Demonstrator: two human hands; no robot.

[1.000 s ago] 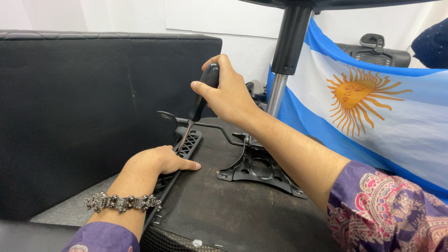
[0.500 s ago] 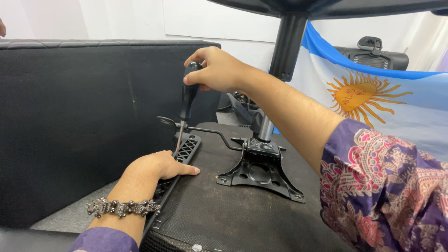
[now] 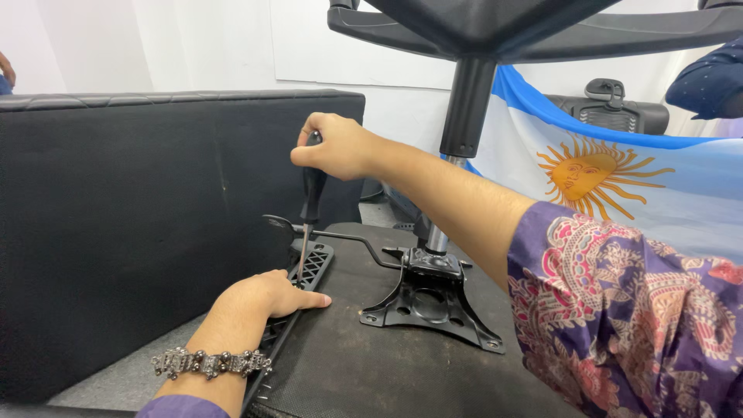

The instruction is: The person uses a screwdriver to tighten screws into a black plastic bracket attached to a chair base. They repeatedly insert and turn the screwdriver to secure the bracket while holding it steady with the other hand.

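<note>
The right hand point(image 3: 337, 145) is clenched around the top of a black screwdriver point(image 3: 311, 193) and holds it almost upright. The long axis of the tool runs nearly vertical, with the handle under the fist and the thin shaft going straight down. The tip meets a black plastic bracket point(image 3: 309, 267) with a grid of holes, which lies along the edge of the upturned seat point(image 3: 371, 364). So the working point is directly below the right hand, not to its side.

The left hand point(image 3: 267, 296) lies flat and relaxed on the same bracket, fingers stretched forward, pressing it down but gripping nothing. It is just beside the shaft, nearer to the tip than the right hand is. A studded bracelet point(image 3: 210, 362) is on this wrist.

To the right, a black metal plate point(image 3: 429, 306) sits on the seat, with a thin lever point(image 3: 333, 234) running from it toward the screwdriver. Behind stands a black panel point(image 3: 139, 217).
</note>
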